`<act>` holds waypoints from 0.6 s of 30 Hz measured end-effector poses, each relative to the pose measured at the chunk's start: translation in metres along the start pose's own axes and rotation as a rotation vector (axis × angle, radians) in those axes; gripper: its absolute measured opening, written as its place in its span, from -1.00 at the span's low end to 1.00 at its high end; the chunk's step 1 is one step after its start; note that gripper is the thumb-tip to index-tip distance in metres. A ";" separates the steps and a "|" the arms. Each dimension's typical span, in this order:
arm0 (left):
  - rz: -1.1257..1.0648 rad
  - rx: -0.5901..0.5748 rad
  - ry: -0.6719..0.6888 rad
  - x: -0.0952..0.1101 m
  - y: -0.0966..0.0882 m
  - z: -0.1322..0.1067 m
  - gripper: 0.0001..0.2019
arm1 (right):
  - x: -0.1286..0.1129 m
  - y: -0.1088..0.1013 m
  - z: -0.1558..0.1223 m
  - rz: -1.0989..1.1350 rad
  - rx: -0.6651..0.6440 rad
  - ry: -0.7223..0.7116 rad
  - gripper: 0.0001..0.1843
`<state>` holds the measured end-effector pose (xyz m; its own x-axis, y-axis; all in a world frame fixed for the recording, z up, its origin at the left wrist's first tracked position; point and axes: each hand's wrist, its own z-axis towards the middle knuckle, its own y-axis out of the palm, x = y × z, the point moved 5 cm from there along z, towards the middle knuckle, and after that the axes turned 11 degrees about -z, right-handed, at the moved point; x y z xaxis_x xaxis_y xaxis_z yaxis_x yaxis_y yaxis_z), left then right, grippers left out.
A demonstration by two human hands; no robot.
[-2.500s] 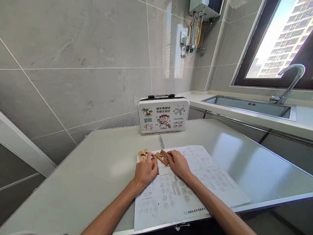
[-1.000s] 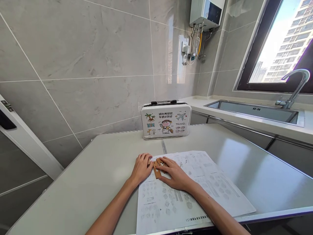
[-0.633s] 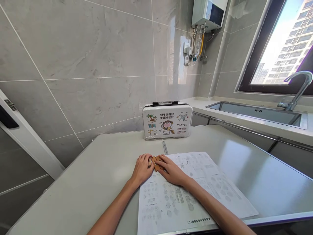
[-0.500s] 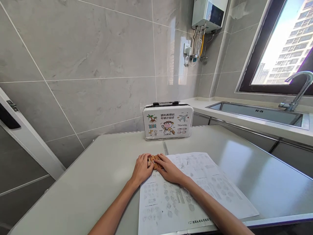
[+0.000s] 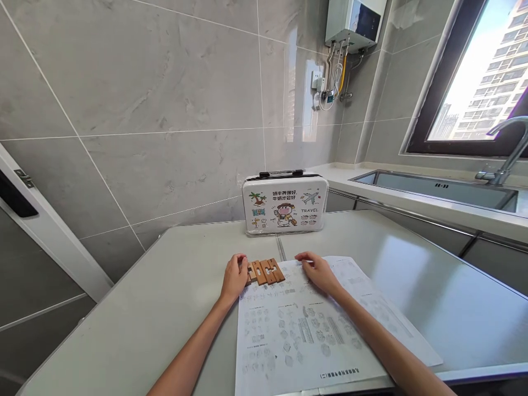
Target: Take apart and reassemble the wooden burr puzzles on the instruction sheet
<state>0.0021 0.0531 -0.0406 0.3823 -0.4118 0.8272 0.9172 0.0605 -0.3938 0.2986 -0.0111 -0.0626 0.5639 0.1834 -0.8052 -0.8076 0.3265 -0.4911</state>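
Note:
Several flat brown wooden pieces with cut-out slots lie side by side in a row on the upper left of a large printed paper sheet. At the left end of the row, my left hand has its fingers curled against the outermost piece and partly hides it. My right hand hovers over or rests on the sheet, a short way right of the row. Its fingers are apart and nothing is in them.
A white case with cartoon prints and a black handle stands at the back of the pale table. A counter with a sink and faucet runs along the right. A tiled wall rises behind.
My right hand has let go of the wooden pieces and moved right, leaving the row uncovered. My left hand has shifted slightly left and stays at the row's left end.

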 end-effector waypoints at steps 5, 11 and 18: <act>-0.006 -0.007 -0.024 0.002 0.000 0.001 -0.70 | 0.022 -0.017 -0.001 -0.024 -0.005 0.098 -0.73; -0.005 -0.017 -0.041 0.006 0.000 0.003 -0.72 | 0.013 -0.013 -0.003 -0.133 -0.047 0.044 -0.71; -0.030 -0.013 -0.065 0.008 -0.002 0.006 -0.72 | 0.006 -0.017 -0.004 -0.164 -0.039 0.038 -0.72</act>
<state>0.0035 0.0550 -0.0309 0.3619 -0.3529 0.8628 0.9269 0.0376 -0.3735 0.3147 -0.0195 -0.0609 0.6819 0.0949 -0.7252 -0.7120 0.3131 -0.6285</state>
